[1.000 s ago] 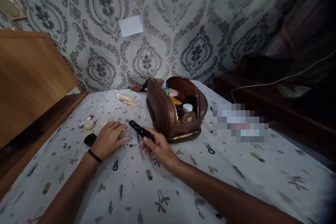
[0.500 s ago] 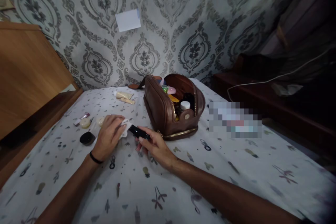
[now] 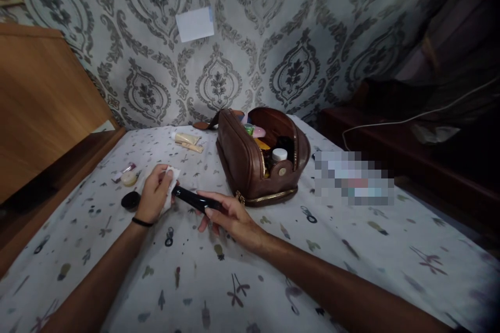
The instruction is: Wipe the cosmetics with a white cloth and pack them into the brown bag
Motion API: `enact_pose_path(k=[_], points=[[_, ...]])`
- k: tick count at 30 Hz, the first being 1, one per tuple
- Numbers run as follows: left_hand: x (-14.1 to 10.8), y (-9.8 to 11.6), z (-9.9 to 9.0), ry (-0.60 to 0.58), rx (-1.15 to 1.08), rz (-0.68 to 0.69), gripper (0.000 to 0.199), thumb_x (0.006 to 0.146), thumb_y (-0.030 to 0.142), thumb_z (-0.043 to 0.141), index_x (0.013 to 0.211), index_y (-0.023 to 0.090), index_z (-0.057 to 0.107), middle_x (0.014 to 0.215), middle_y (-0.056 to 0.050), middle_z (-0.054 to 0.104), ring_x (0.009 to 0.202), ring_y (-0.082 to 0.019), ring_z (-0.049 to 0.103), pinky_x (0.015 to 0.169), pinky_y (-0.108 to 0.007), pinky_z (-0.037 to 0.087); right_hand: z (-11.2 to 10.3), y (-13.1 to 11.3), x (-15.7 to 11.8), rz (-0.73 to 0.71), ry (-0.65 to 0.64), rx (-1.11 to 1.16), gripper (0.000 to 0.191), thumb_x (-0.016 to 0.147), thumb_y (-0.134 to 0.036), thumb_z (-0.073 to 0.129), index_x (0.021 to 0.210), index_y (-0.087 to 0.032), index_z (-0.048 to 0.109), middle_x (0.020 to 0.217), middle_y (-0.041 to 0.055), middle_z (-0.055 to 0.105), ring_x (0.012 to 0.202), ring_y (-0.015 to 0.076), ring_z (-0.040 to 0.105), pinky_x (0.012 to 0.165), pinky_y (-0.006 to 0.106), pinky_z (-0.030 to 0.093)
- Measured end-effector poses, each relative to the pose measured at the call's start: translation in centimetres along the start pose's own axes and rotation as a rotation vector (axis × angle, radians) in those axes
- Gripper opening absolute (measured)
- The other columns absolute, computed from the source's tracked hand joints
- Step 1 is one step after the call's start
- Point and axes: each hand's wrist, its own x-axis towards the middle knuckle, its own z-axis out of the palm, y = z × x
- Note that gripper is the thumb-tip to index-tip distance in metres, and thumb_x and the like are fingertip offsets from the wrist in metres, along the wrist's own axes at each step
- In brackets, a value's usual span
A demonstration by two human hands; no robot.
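My right hand (image 3: 239, 219) grips a glossy black stick-shaped item (image 3: 191, 199) with a small white mark near its far end; its exact kind does not show. A crumpled white wipe (image 3: 171, 190) is pinched in my left hand (image 3: 152, 195), right by the marked end of the black item. Just left of that hand lie a round black lid-like piece (image 3: 130, 200) and a small cream-coloured jar (image 3: 128, 178). An unzipped brown leather toiletry bag (image 3: 238, 158) stands beyond my right hand, with a white-capped bottle (image 3: 279, 155) and other items inside.
A cream tube (image 3: 186, 138) lies on the patterned sheet (image 3: 234, 281) towards the wall. A blurred-out flat item (image 3: 355, 177) rests right of the bag. Wooden furniture (image 3: 47, 83) borders the left side; a white cable (image 3: 414, 113) runs across the dark right side.
My left hand has slid left with the wipe along the black item, so more of its length and the white mark now show. My right hand keeps its grip.
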Motion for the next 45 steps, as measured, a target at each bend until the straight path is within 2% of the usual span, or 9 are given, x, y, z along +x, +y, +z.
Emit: enact_pose_path(k=[3, 6, 12, 19, 24, 27, 33, 41, 45], points=[[0.3, 0.1, 0.0, 0.056, -0.294, -0.138, 0.048, 0.076, 0.051, 0.066, 0.112, 0.024, 0.052, 0.067, 0.004, 0.063, 0.040, -0.010, 0.048, 0.035, -0.019, 0.034, 0.1, 0.0, -0.1, -0.008, -0.025, -0.021, 0.059, 0.085, -0.043, 0.070, 0.136, -0.019, 0.055, 0.099, 0.0076, 0.069, 0.072, 0.0144, 0.070, 0.047, 0.018, 0.045], [0.4, 0.5, 0.2, 0.082, -0.477, -0.202, 0.046, 0.073, 0.051, 0.071, 0.104, 0.022, 0.055, 0.063, 0.003, 0.063, 0.037, -0.008, 0.044, 0.033, -0.017, 0.031, 0.0, 0.3, 0.0, -0.005, -0.038, -0.018, 0.061, 0.085, -0.045, 0.070, 0.137, -0.019, 0.053, 0.098, 0.0076, 0.068, 0.071, 0.0149, 0.071, 0.045, 0.018, 0.044], [-0.8, 1.8, 1.1, 0.094, -0.461, -0.231, 0.055, 0.078, 0.069, 0.062, 0.088, 0.015, 0.064, 0.067, -0.004, 0.067, 0.049, -0.012, 0.057, 0.038, -0.018, 0.041, 0.1, 1.0, 0.2, 0.026, -0.035, -0.005, 0.061, 0.084, -0.045, 0.070, 0.135, -0.018, 0.052, 0.082, -0.0003, 0.064, 0.054, 0.0093, 0.065, 0.044, 0.018, 0.045], [-1.4, 3.0, 1.7, 0.078, -0.776, -0.469, 0.037, 0.087, 0.055, 0.062, 0.081, 0.019, 0.057, 0.069, 0.000, 0.065, 0.057, -0.012, 0.060, 0.043, -0.017, 0.046, 0.7, 0.7, -0.3, -0.017, 0.008, -0.126, 0.047, 0.088, -0.030, 0.063, 0.133, -0.018, 0.052, 0.077, -0.0036, 0.061, 0.052, 0.0074, 0.063, 0.046, 0.017, 0.048], [-1.6, 3.2, 2.1, 0.089, -0.810, -0.542, 0.041, 0.089, 0.059, 0.055, 0.078, 0.020, 0.056, 0.070, 0.001, 0.064, 0.053, -0.011, 0.056, 0.047, -0.021, 0.050, 0.8, 0.6, -0.5, -0.027, 0.008, -0.230, 0.041, 0.089, -0.020, 0.056, 0.130, -0.021, 0.053, 0.073, -0.0052, 0.060, 0.049, 0.0062, 0.059, 0.047, 0.016, 0.048], [-2.3, 3.1, 2.8, 0.051, -0.740, -0.505, 0.043, 0.085, 0.065, 0.057, 0.080, 0.022, 0.056, 0.069, 0.001, 0.064, 0.055, -0.013, 0.057, 0.048, -0.023, 0.051, 0.8, 0.6, -0.5, -0.043, 0.005, -0.236, 0.039, 0.089, -0.019, 0.055, 0.127, -0.021, 0.052, 0.069, -0.0065, 0.059, 0.046, 0.0063, 0.057, 0.046, 0.016, 0.049], [-4.2, 2.7, 4.0, -0.225, -0.470, -0.285, 0.053, 0.075, 0.073, 0.062, 0.091, 0.023, 0.057, 0.073, -0.001, 0.066, 0.053, -0.017, 0.059, 0.042, -0.027, 0.049, 0.8, 0.6, -0.6, -0.048, 0.028, -0.230, 0.036, 0.089, -0.021, 0.058, 0.123, -0.022, 0.047, 0.068, -0.0075, 0.058, 0.046, 0.0075, 0.057, 0.045, 0.017, 0.050], [-4.2, 3.4, 3.8, -0.139, -0.516, -0.307, 0.052, 0.074, 0.066, 0.067, 0.099, 0.021, 0.061, 0.089, -0.005, 0.071, 0.066, -0.022, 0.066, 0.047, -0.029, 0.052, 1.0, 0.3, -0.7, -0.029, 0.060, -0.280, 0.038, 0.087, -0.020, 0.061, 0.123, -0.022, 0.047, 0.069, -0.0071, 0.059, 0.047, 0.0084, 0.059, 0.045, 0.017, 0.049], [-3.8, 3.6, 3.5, -0.187, -0.654, -0.361, 0.046, 0.070, 0.038, 0.066, 0.113, 0.022, 0.064, 0.103, -0.009, 0.072, 0.082, -0.028, 0.068, 0.052, -0.034, 0.055, 0.8, 0.3, -0.3, -0.037, 0.090, -0.179, 0.030, 0.087, -0.024, 0.062, 0.114, -0.022, 0.049, 0.071, -0.0061, 0.059, 0.046, 0.0085, 0.059, 0.043, 0.017, 0.047]])
